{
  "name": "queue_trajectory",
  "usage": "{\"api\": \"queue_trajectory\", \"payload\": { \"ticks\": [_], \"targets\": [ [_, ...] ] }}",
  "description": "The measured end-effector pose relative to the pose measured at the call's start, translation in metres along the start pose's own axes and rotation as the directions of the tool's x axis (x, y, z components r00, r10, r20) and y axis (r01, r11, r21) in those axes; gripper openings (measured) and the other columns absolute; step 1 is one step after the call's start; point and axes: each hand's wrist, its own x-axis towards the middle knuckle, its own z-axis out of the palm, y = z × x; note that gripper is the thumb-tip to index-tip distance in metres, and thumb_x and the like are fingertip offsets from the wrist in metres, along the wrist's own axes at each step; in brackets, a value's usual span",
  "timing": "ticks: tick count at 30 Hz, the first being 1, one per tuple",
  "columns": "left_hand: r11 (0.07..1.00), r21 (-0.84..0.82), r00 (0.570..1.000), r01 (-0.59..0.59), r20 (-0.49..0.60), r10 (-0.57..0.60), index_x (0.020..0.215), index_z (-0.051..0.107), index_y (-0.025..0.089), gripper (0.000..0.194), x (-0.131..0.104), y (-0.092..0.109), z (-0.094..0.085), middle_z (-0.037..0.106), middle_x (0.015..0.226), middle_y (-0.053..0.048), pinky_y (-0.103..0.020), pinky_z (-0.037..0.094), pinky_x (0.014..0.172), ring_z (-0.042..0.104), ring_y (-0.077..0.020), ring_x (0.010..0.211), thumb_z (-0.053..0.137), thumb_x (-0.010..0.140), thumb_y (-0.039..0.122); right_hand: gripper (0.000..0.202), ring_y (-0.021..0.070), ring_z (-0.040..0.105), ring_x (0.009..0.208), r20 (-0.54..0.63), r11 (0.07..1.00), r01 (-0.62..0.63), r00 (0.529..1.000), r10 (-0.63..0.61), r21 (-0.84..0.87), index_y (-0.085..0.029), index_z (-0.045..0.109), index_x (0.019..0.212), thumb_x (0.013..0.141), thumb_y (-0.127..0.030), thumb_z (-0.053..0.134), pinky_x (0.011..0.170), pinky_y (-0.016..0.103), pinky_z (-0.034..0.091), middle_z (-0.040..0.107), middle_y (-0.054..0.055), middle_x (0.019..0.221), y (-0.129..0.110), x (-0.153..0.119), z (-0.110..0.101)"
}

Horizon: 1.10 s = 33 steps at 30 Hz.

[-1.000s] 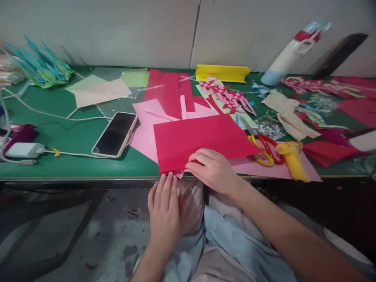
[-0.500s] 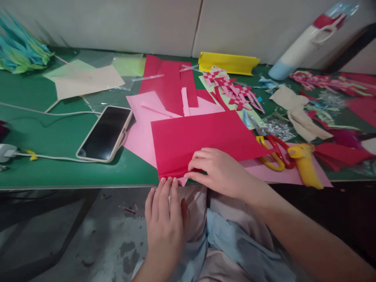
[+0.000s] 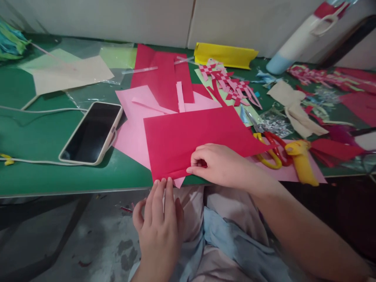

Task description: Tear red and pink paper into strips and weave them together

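Observation:
A red sheet of paper (image 3: 190, 129) lies along the front edge of the green table, its near edge turned up in a narrow fold. My right hand (image 3: 217, 166) pinches that fold between thumb and curled fingers, near the middle of the edge. At the near left corner, the outstretched fingertips of my left hand (image 3: 160, 219) touch the paper; its thumb stands apart to the side. Under the red sheet lies pink paper (image 3: 131, 135), partly covered. Scissors with yellow and red handles (image 3: 268, 160) lie by the sheet's right end, next to a yellow glue gun (image 3: 302, 160).
A phone (image 3: 92, 133) on a white cable lies at left. Behind are more red paper (image 3: 160, 74), a folded yellow paper piece (image 3: 225, 56) and woven pink-and-red strips (image 3: 225, 82). A bottle (image 3: 299, 43) stands at back right, near scraps and a bag of small silvery pieces (image 3: 273, 121).
The view has shifted, so the table things sit farther left. My right hand has stayed on the fold, which looks flatter at its left end. My left fingertips remain at the corner.

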Motion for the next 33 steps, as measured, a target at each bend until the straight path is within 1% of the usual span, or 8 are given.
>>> {"api": "queue_trajectory", "payload": {
  "ticks": [2,5,13,18,20,26,29,33],
  "targets": [
    [1.000,0.024,1.000,-0.006,0.007,0.006,0.143,0.037,0.013,0.063,0.000,0.000,0.001,0.061,0.125,-0.018,-0.040,0.029,0.097,0.060,-0.0264,0.108,0.058,0.084,0.020,0.022,0.0148,0.057,0.071,0.007,0.999,-0.053,0.999,0.053,-0.004,-0.018,0.062,0.065,0.082,-0.032,0.062,0.062,0.026,0.033,0.067,0.002,0.073,0.001,0.000,-0.002],
    [0.999,0.046,1.000,0.002,0.011,-0.003,0.144,0.036,0.014,0.064,0.001,0.001,0.001,0.060,0.126,-0.018,-0.040,0.029,0.096,0.060,-0.0263,0.107,0.058,0.085,0.022,0.022,0.0147,0.057,0.071,0.001,0.997,-0.072,0.997,0.072,-0.010,-0.018,0.062,0.065,0.081,-0.033,0.063,0.061,0.026,0.033,0.067,0.002,0.073,0.002,0.000,-0.002],
    [0.997,0.076,0.998,-0.007,0.058,0.003,0.144,0.035,0.014,0.064,0.001,0.002,-0.001,0.060,0.126,-0.017,-0.040,0.031,0.095,0.058,-0.0262,0.111,0.058,0.085,0.021,0.026,0.0146,0.056,0.068,0.011,0.998,-0.051,0.999,0.051,-0.047,-0.017,0.060,0.060,0.080,-0.032,0.065,0.058,0.026,0.031,0.063,0.003,0.065,0.002,0.003,0.001],
    [0.992,0.121,0.998,-0.031,0.054,0.025,0.141,0.041,0.019,0.060,0.002,0.002,-0.002,0.061,0.125,-0.015,-0.040,0.033,0.092,0.057,-0.0259,0.111,0.060,0.084,0.022,0.026,0.0144,0.055,0.066,0.031,0.998,-0.018,0.999,0.020,-0.068,-0.016,0.061,0.060,0.080,-0.032,0.065,0.059,0.026,0.030,0.062,0.004,0.064,0.002,0.004,-0.002],
    [0.990,0.139,0.997,-0.037,0.075,0.027,0.140,0.043,0.022,0.058,0.003,0.003,-0.002,0.060,0.125,-0.015,-0.040,0.034,0.091,0.057,-0.0261,0.111,0.061,0.084,0.025,0.026,0.0146,0.055,0.067,0.037,0.997,-0.014,0.999,0.017,-0.069,-0.016,0.061,0.060,0.080,-0.032,0.066,0.059,0.026,0.030,0.062,0.004,0.064,0.002,0.004,-0.002],
    [0.970,0.225,0.990,-0.096,0.124,0.070,0.137,0.048,0.030,0.056,0.008,0.008,-0.005,0.056,0.124,-0.017,-0.045,0.037,0.087,0.056,-0.0303,0.107,0.063,0.083,0.033,0.026,0.0150,0.055,0.067,0.032,0.998,-0.020,0.999,0.022,-0.067,-0.017,0.060,0.060,0.079,-0.033,0.067,0.059,0.026,0.031,0.063,0.003,0.065,0.003,0.004,-0.002],
    [0.967,0.232,0.988,-0.103,0.138,0.072,0.137,0.048,0.030,0.056,0.011,0.008,-0.007,0.056,0.123,-0.017,-0.046,0.037,0.087,0.054,-0.0313,0.109,0.063,0.083,0.035,0.024,0.0152,0.056,0.070,0.010,0.999,0.014,1.000,-0.014,-0.039,-0.017,0.061,0.063,0.080,-0.032,0.065,0.061,0.026,0.032,0.064,0.003,0.068,0.005,0.001,-0.003],
    [0.977,0.192,0.987,-0.097,0.148,0.069,0.138,0.046,0.029,0.057,0.013,0.008,-0.008,0.054,0.126,-0.017,-0.047,0.036,0.089,0.053,-0.0316,0.114,0.062,0.084,0.034,0.015,0.0147,0.057,0.077,0.009,0.999,0.054,0.999,-0.054,0.004,-0.017,0.064,0.071,0.083,-0.026,0.062,0.066,0.025,0.035,0.066,0.002,0.077,0.014,-0.013,-0.008]
  ]
}}
